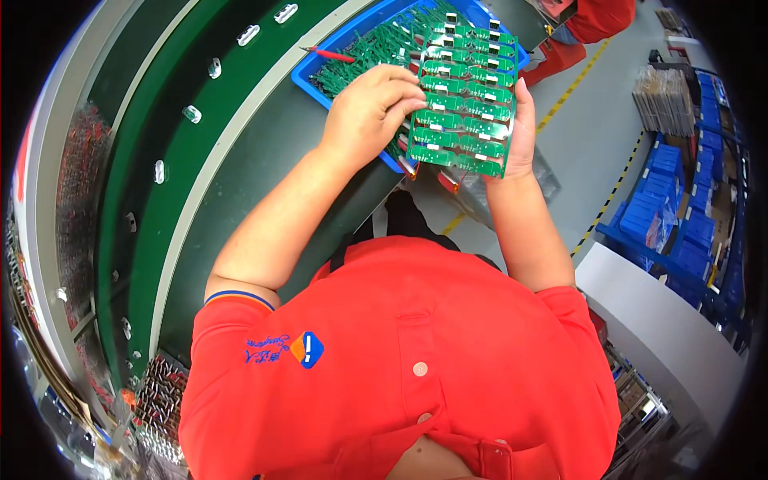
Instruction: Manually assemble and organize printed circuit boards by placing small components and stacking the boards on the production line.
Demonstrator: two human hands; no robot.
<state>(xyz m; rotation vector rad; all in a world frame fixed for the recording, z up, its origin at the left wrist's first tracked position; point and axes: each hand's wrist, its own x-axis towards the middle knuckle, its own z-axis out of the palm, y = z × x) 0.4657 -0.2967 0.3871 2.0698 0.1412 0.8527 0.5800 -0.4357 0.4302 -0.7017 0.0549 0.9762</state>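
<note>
A green circuit board panel (464, 104) is held up in front of me, with two columns of small boards between narrow side rails. My right hand (522, 136) grips its right edge, the thumb up along the rail and the other fingers hidden behind. At the left edge my left hand (376, 112) is closed, its thumb and fingers pressed together against the panel. Under the panel is a blue bin (306, 86) full of thin green board strips (352, 74). A red-handled tool (332, 55) with a thin dark tip lies across the bin's left side.
A green conveyor belt (172, 96) curves along the left, carrying small white parts (249, 34) spaced apart. Beside it runs a dark work surface (240, 172). Another person's red sleeve (600, 18) shows at the top right. Blue bins (660, 172) and stacked trays (664, 100) stand at the right.
</note>
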